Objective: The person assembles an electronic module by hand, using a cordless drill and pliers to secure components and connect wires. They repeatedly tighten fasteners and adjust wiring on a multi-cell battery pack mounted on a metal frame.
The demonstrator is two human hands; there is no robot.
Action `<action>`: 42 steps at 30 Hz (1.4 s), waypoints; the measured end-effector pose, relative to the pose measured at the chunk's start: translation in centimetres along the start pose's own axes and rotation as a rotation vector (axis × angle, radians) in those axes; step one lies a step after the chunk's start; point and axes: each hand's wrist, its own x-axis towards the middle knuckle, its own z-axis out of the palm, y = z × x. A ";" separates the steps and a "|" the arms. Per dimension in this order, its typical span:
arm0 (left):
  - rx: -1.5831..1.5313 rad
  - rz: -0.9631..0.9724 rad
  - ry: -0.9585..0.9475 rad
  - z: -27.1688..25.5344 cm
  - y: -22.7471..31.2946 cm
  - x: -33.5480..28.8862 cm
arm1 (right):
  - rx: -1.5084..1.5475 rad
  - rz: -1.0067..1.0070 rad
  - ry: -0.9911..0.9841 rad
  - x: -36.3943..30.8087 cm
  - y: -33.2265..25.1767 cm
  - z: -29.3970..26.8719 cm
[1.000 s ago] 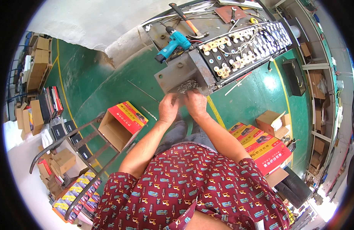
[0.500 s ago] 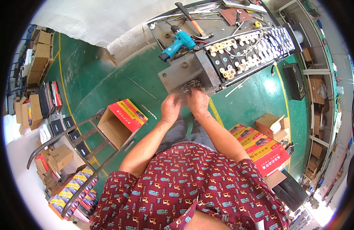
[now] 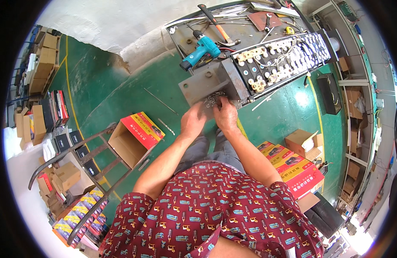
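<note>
Loose metal bits [image 3: 212, 99] heaped at the near edge of the grey plate [image 3: 194, 86], beside the battery pack [image 3: 278, 62]. Right hand [image 3: 225, 115] at the heap, fingers curled; left hand [image 3: 193, 122] just beside, fingers bent; cannot tell whether either grips a piece. Judgement: light fingertip pinches, few pieces at once, left palm kept near the edge against spills.

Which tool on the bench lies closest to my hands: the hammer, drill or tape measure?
The teal drill with the black base; the hammer and yellow tape measure lie farther off.
</note>
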 end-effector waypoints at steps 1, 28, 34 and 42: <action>0.043 0.017 -0.018 -0.3 1.1 0.3 | -0.014 -0.056 0.043 0.1 0.2 0.1; 0.141 0.070 -0.165 -0.3 0.9 0.8 | -0.155 -0.032 -0.033 -0.2 -0.4 0.5; 0.137 0.027 -0.219 -0.7 1.5 1.3 | -0.138 -0.045 -0.021 -0.1 0.3 1.0; -0.071 0.006 -0.233 -0.6 0.0 1.4 | -0.160 -0.054 -0.043 -0.2 1.0 1.9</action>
